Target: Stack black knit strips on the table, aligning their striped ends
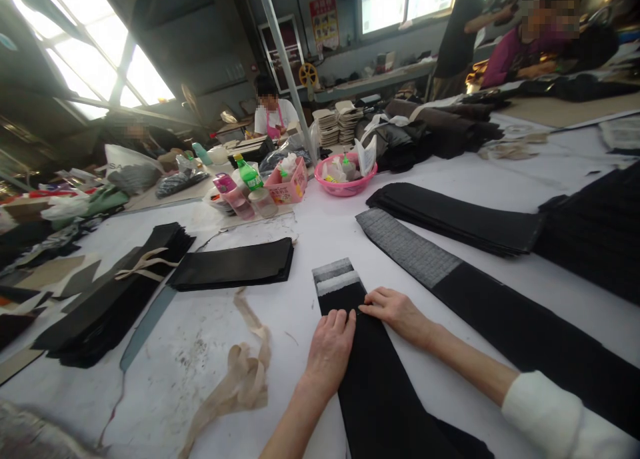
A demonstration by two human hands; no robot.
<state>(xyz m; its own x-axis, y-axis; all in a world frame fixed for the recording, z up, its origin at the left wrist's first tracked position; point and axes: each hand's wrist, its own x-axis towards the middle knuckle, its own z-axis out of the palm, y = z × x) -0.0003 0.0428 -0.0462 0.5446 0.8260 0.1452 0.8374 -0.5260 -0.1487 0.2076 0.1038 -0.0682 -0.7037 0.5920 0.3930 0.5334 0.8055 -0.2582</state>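
A long black fabric strip (pixel 377 379) lies on the white table in front of me, its far end banded grey and white. My left hand (pixel 333 346) rests on its left edge, fingers bent and pressed together on the cloth. From the right, my right hand (pixel 395 312) pinches at the same strip near its right edge, fingertips close to those of the left. What is between the fingertips is too small to make out. Right of it lies another long black strip (pixel 480 299) with a grey patterned end.
Black stacks lie at left (pixel 107 299), centre-left (pixel 233 264) and back right (pixel 460 216). A beige ribbon (pixel 245 379) curls left of my hands. A pink basket (pixel 345 187) and bottles (pixel 249 172) stand farther back. Several people are beyond the table.
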